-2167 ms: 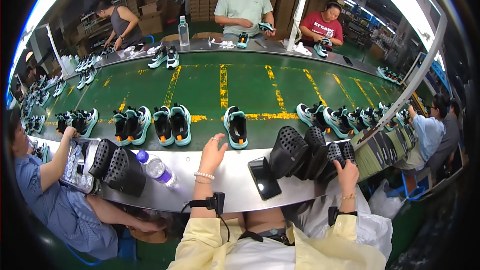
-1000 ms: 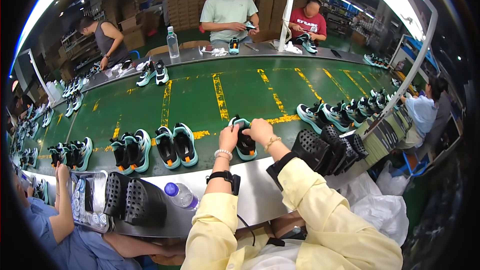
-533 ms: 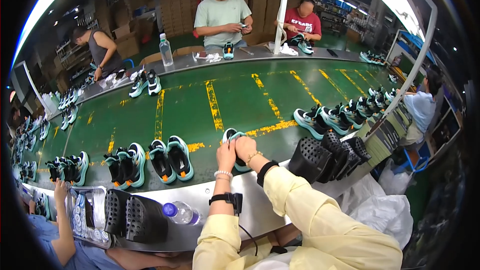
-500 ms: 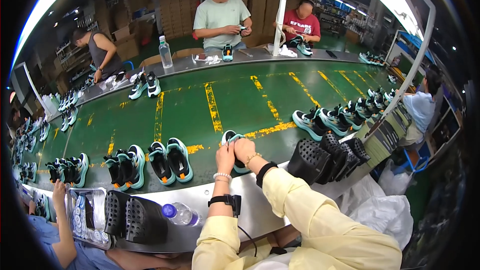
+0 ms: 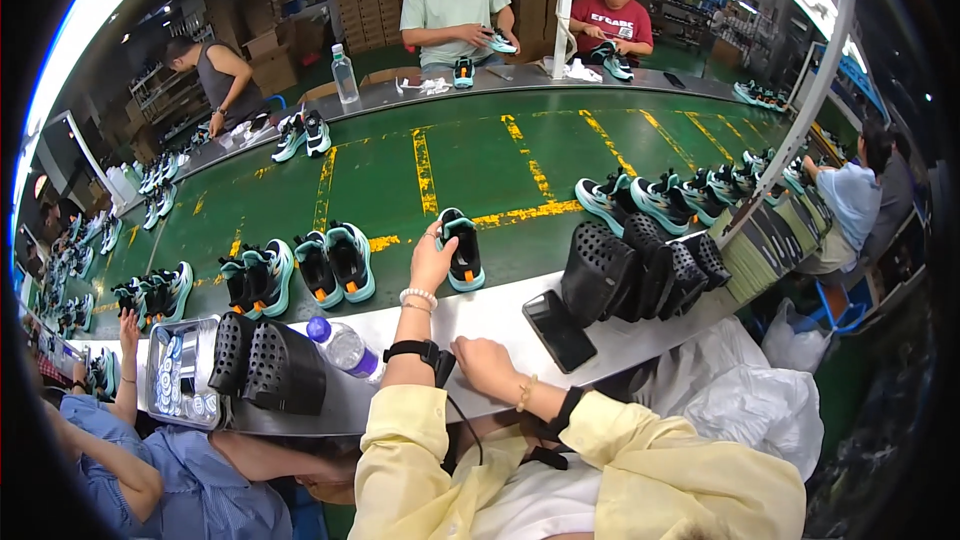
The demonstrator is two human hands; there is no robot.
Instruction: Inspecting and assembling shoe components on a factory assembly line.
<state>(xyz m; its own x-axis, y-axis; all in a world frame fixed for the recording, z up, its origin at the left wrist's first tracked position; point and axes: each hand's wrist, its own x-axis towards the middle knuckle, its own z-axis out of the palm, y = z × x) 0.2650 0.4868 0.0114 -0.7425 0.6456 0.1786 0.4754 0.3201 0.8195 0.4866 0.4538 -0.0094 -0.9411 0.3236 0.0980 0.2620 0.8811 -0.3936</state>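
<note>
Teal-and-black, with an orange heel patch, a single sneaker (image 5: pixel 461 249) is steadied at the near edge of the green conveyor belt (image 5: pixel 470 155) by the left hand (image 5: pixel 431 262), whose fingers are curled against the shoe's left side and collar; a full clasp cannot be confirmed, since the far side of the shoe is hidden. The right hand (image 5: pixel 485 365) is rested on the pale metal ledge (image 5: pixel 500 312) in front of the belt, loosely closed, with nothing seen in it. The shoe is stood upright on its sole, toe pointing away, apart from the sneaker pairs (image 5: pixel 300 270) lined up to its left. Black perforated shoe lasts (image 5: pixel 640 265) are stacked just right of it, and a dark phone (image 5: pixel 558 330) is laid flat on the ledge. A clear water bottle (image 5: pixel 340 345) is lying near the left elbow. For a clean handling, the shoe would best be held by the collar and heel rather than the soft upper, and kept level so the sole stays flat on the belt.
</note>
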